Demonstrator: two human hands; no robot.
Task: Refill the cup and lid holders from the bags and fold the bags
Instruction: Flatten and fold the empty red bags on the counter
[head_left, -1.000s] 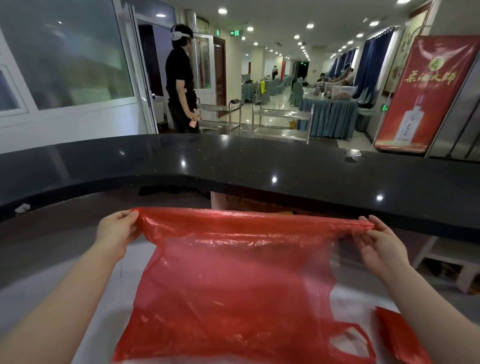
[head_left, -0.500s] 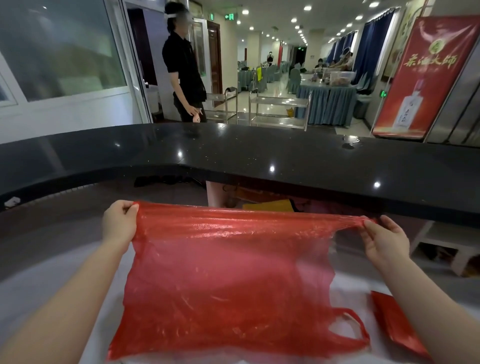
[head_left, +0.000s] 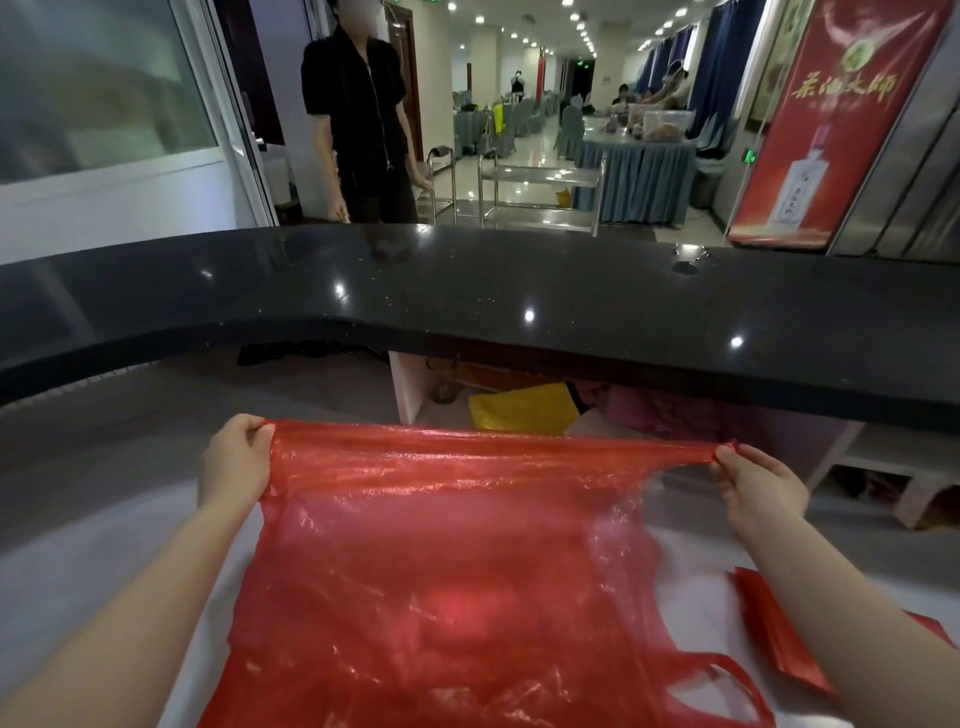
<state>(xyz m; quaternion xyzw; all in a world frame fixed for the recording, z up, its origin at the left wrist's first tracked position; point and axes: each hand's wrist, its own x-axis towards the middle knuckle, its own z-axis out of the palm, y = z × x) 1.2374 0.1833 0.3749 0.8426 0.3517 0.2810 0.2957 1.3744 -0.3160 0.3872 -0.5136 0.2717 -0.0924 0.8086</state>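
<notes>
While the red plastic bag (head_left: 441, 561) was stretched flat between our hands, we held its far edge taut above the pale counter (head_left: 78, 582). Our left hand (head_left: 234, 465) had its grip clenched on the left corner of that edge, fingers curled over the film. Our right hand (head_left: 756, 491) pinched the right corner between thumb and fingertips, where the plastic was drawn into a thin twisted point. The body of the bag hung toward us and spread over the counter, translucent and creased, with one handle loop (head_left: 722, 691) lying at its near right. A second red bag, folded (head_left: 779, 639), lay on the counter just right of the loop, partly hidden by our right forearm. Beyond our hands ran a raised black countertop (head_left: 519, 296), glossy with lamp reflections. Under it we saw a yellow bag (head_left: 522, 408) on a shelf. Behind the countertop stood a person in black clothing (head_left: 363, 124), near a metal trolley (head_left: 540, 192)
</notes>
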